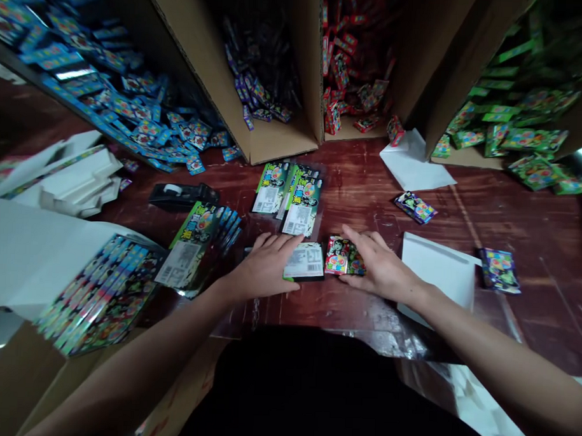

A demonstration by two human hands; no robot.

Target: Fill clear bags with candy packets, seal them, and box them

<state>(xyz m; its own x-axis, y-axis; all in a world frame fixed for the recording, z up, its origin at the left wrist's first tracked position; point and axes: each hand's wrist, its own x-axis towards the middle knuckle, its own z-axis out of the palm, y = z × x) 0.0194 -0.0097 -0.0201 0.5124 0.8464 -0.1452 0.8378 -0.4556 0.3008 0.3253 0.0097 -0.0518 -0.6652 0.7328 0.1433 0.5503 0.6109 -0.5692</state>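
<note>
My left hand (269,267) spans a flat printed package (309,262) with a white barcode label, fingers along its far edge and thumb at its near edge. Just right of it, my right hand (376,265) grips a red small packet (336,255) and a green small packet (355,261) side by side, fingers at the far side and thumb at the near side. Part of the green one is hidden under that hand. Beyond my hands lie green-topped printed pouches (303,199) with barcode labels. Another such pouch (184,255) lies left of my left hand, beside some blue packets (229,227).
Cardboard boxes at the back hold blue (146,121), purple (261,99), red (341,67) and green packets (527,131). A black tape dispenser (184,196) stands left. White card pieces (439,274) and purple packets (500,270) lie right. Stacked filled packs (102,294) sit lower left.
</note>
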